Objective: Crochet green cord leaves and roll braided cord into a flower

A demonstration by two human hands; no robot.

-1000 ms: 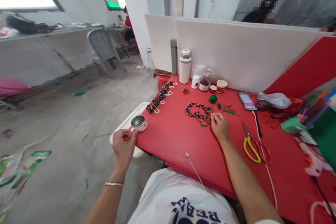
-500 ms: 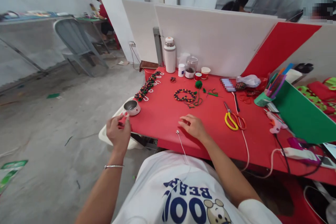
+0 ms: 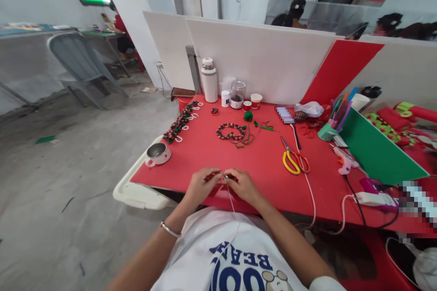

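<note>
My left hand (image 3: 200,185) and my right hand (image 3: 241,185) meet at the near edge of the red table (image 3: 262,163). Both pinch a small red beaded piece (image 3: 218,176) between their fingertips. A thin white cord (image 3: 229,191) with a metal tip runs from between the hands down to my shirt. A multicoloured beaded ring (image 3: 230,131) lies further back with green cord and a green pompom (image 3: 248,116) beside it. A small metal cup (image 3: 157,153) sits at the table's left corner, apart from my hands.
Yellow-handled scissors (image 3: 290,160) lie right of my hands. A row of beaded pieces (image 3: 180,122), a white flask (image 3: 209,80), jars and paper cups stand at the back. A glue gun (image 3: 344,162), cables, green board (image 3: 378,150) fill the right. A white tray (image 3: 136,186) sits below the left edge.
My left hand left the metal cup and came to the table's near edge. My right hand drew back from the beaded ring. Both now pinch the small red piece together.
</note>
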